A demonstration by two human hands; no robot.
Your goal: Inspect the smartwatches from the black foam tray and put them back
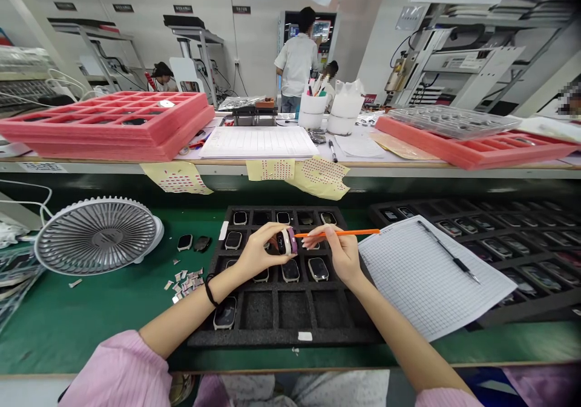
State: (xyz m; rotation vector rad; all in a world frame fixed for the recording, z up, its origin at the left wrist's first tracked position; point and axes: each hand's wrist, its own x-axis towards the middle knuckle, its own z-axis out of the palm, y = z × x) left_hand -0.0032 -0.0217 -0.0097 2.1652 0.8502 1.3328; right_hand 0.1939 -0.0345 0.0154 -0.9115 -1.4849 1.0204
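A watch body (285, 241) is pinched by the pressed-together fingers of the left hand (259, 254), over the black foam tray (284, 336). An orange stick (349, 233) is pinched by the fingers of the right hand (339, 254), its tip just beside the watch body, a close grip that favours fine control.

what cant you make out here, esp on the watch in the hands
All in the head view:
- Held watch screen: partly hidden by the left hand
- Whether the orange stick touches it: too small to tell
- Writing on the white form: too small
- Right black foam tray: cut off by the right edge

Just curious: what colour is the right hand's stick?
The stick is orange, clearest in head view.
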